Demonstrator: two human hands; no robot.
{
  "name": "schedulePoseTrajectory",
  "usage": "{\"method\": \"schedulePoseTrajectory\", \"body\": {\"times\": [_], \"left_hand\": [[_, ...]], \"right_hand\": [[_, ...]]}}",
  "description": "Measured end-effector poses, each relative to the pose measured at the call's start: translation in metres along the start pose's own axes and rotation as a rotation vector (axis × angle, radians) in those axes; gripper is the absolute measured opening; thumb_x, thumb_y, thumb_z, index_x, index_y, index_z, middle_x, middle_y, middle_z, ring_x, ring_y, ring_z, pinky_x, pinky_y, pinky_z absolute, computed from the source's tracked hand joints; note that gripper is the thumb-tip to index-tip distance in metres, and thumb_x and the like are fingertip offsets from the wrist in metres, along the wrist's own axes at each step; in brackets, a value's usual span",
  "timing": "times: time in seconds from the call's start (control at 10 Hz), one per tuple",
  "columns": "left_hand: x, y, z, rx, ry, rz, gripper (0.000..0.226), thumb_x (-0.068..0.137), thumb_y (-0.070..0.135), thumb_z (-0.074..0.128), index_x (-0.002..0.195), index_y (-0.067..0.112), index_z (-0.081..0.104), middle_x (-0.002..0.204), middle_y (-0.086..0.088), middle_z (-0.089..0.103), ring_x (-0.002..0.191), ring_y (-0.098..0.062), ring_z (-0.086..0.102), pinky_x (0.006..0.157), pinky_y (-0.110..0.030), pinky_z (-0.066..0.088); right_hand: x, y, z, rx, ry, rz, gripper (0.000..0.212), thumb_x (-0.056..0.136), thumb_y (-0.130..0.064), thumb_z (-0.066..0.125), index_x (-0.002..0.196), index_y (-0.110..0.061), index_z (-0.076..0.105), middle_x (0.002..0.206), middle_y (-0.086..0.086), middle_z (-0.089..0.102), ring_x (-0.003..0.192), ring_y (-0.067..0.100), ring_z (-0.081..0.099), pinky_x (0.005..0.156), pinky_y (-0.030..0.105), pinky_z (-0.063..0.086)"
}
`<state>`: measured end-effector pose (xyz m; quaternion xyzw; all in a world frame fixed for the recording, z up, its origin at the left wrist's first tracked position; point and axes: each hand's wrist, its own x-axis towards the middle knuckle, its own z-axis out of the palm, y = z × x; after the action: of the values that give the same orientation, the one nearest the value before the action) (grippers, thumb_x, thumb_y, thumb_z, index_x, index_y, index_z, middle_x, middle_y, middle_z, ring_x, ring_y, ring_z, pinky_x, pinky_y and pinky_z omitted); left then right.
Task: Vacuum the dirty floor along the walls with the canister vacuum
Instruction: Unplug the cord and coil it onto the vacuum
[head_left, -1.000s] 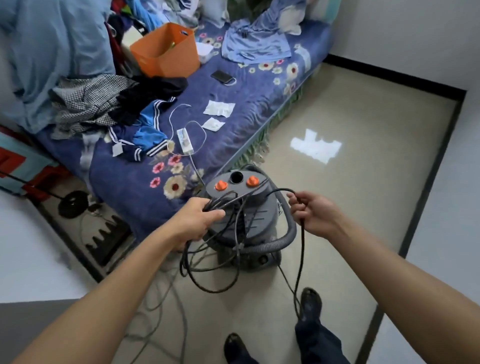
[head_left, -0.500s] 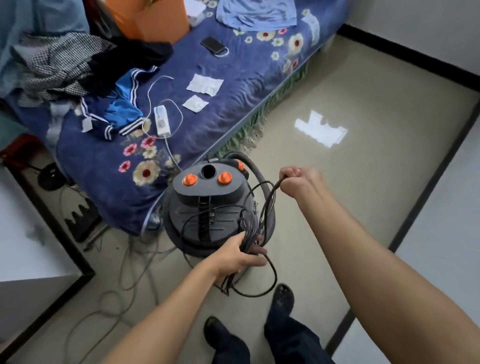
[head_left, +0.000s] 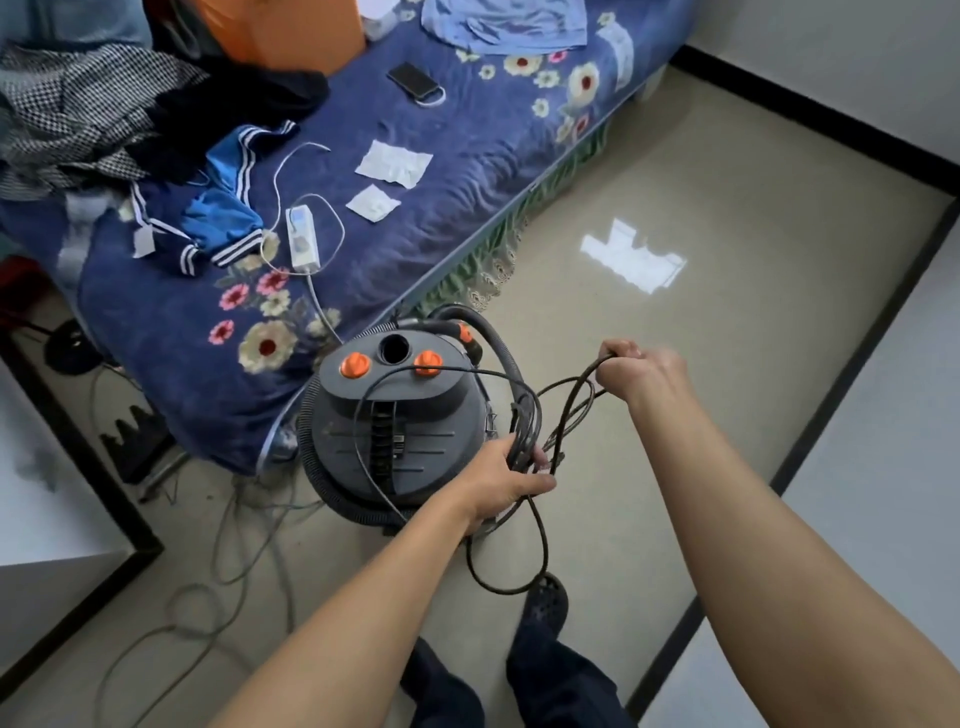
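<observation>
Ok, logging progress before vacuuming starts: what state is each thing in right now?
Power cord: loosely coiled, gathered in both hands.
Left hand: grips the coil bundle.
Right hand: grips one loop.
Canister vacuum: upright on the floor, beside the bed.
Hose: wrapped round the vacuum.
Phone: lying flat on the bed.

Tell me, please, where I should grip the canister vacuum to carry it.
Probably the black ribbed bar on its top, from straight above: the canister vacuum stands upright and its round body offers no hold. The cord drapes over that top.
</observation>
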<state>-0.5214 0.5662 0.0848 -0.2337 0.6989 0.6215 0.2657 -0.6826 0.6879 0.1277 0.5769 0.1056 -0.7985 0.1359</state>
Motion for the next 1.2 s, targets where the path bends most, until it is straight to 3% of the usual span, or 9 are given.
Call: {"method": "schedulePoseTrajectory", "body": {"times": [0.2, 0.3, 0.4, 0.5, 0.6, 0.7, 0.9, 1.0, 1.2], "left_hand": [[0.027, 0.003, 0.021, -0.105, -0.032, -0.029, 0.041, 0.073, 0.008, 0.080, 0.099, 0.015, 0.049, 0.100, -0.003, 0.066, 0.091, -0.019, 0.064, 0.093, -0.039, 0.051], [0.025, 0.004, 0.028, 0.207, -0.007, -0.004, 0.024, 0.080, 0.027, 0.074, 0.094, 0.017, 0.057, 0.089, 0.000, 0.064, 0.081, -0.016, 0.061, 0.085, -0.040, 0.052], [0.008, 0.004, 0.017, 0.511, 0.027, 0.054, 0.035, 0.089, 0.041, 0.060, 0.066, 0.019, 0.048, 0.063, 0.003, 0.050, 0.062, -0.016, 0.048, 0.065, -0.036, 0.045], [-0.019, 0.015, -0.001, 0.469, 0.005, 0.118, 0.053, 0.087, 0.061, 0.052, 0.057, 0.020, 0.041, 0.056, -0.001, 0.037, 0.051, -0.016, 0.036, 0.055, -0.032, 0.030], [-0.046, 0.047, -0.010, 0.296, -0.087, 0.150, 0.068, 0.080, 0.077, 0.037, 0.049, 0.016, 0.044, 0.047, -0.002, 0.034, 0.040, -0.015, 0.030, 0.045, -0.026, 0.028], [-0.058, 0.078, -0.016, 0.130, -0.058, 0.225, 0.080, 0.088, 0.072, 0.018, 0.052, 0.006, 0.043, 0.040, -0.003, 0.034, 0.033, -0.014, 0.029, 0.039, -0.020, 0.027], [-0.037, 0.085, -0.067, -0.439, 0.295, 0.185, 0.069, 0.099, 0.056, 0.027, 0.047, 0.012, 0.036, 0.035, 0.002, 0.027, 0.029, -0.013, 0.021, 0.038, -0.020, 0.013], [-0.026, 0.081, -0.090, -0.711, 0.390, 0.114, 0.068, 0.098, 0.056, 0.030, 0.040, 0.021, 0.032, 0.033, 0.005, 0.023, 0.028, -0.011, 0.018, 0.036, -0.018, 0.012], [-0.011, 0.053, -0.115, -1.086, 0.599, 0.025, 0.056, 0.097, 0.053, 0.035, 0.053, 0.021, 0.027, 0.037, 0.006, 0.018, 0.028, -0.010, 0.016, 0.034, -0.017, 0.012]], "right_hand": [[0.006, -0.017, -0.013, 0.146, 0.044, -0.042, 0.030, 0.093, -0.003, 0.021, 0.070, -0.019, 0.029, 0.056, -0.001, 0.020, 0.047, 0.013, 0.017, 0.046, 0.015, 0.017], [0.015, -0.040, -0.014, -0.063, 0.021, -0.071, 0.028, 0.069, 0.007, 0.015, 0.068, -0.017, 0.030, 0.051, 0.001, 0.026, 0.033, 0.014, 0.023, 0.037, 0.015, 0.021], [0.030, -0.071, -0.026, -1.008, 0.045, -0.247, 0.018, 0.090, -0.002, 0.035, 0.075, -0.010, 0.040, 0.059, 0.008, 0.045, 0.045, 0.017, 0.043, 0.041, 0.016, 0.038], [0.045, -0.090, -0.039, -2.192, 0.258, -0.829, 0.032, 0.095, -0.040, 0.054, 0.094, -0.010, 0.066, 0.091, 0.014, 0.067, 0.076, 0.028, 0.060, 0.063, 0.028, 0.044], [0.029, -0.055, -0.030, -1.918, -0.329, -0.982, 0.046, 0.101, -0.048, 0.046, 0.109, -0.012, 0.073, 0.120, 0.010, 0.069, 0.107, 0.018, 0.059, 0.092, 0.036, 0.044], [0.018, -0.003, -0.026, -1.801, -0.680, -0.502, 0.064, 0.104, -0.056, 0.023, 0.112, -0.018, 0.074, 0.129, 0.004, 0.066, 0.121, 0.014, 0.057, 0.108, 0.033, 0.036], [0.036, 0.028, -0.047, -1.679, -0.776, 0.083, 0.092, 0.096, -0.071, 0.013, 0.124, -0.001, 0.064, 0.121, 0.016, 0.069, 0.108, 0.021, 0.068, 0.094, 0.026, 0.051], [0.041, 0.039, -0.069, -1.680, -0.804, 0.268, 0.096, 0.072, -0.087, 0.047, 0.135, -0.015, 0.060, 0.133, 0.013, 0.064, 0.122, 0.025, 0.061, 0.095, 0.033, 0.047], [0.059, 0.051, -0.100, -1.123, -0.779, 0.550, 0.103, 0.074, -0.091, 0.041, 0.134, -0.010, 0.061, 0.147, 0.035, 0.040, 0.140, 0.052, 0.032, 0.120, 0.059, 0.015]]}}
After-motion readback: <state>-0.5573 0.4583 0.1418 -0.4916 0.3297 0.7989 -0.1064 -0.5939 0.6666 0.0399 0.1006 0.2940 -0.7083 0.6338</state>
